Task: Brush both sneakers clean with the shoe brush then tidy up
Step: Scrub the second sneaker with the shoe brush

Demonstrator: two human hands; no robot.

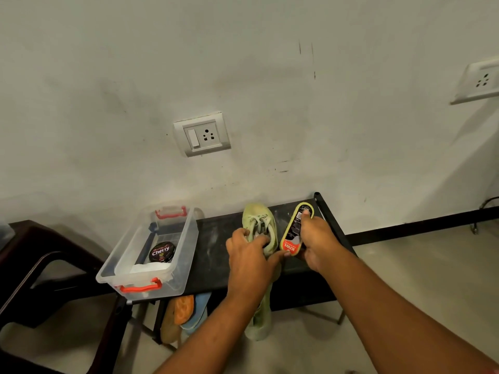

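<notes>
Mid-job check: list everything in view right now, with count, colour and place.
upper sneaker: 1, pale green, on the rack top
lower sneaker: 1, pale green, below the rack's front edge
shoe brush: 1, yellow rim, black label, right of the upper sneaker
storage box: 1, clear with red handles, left end of the rack top
polish tin: 1, black, inside the storage box
rack: 1, black, against the wall
other footwear: count unclear, orange and blue, under the rack
wall sockets: 2, white, one above the rack, one far right
chair: 1, dark brown, far left
left hand: grips the upper sneaker
right hand: holds the shoe brush
</notes>
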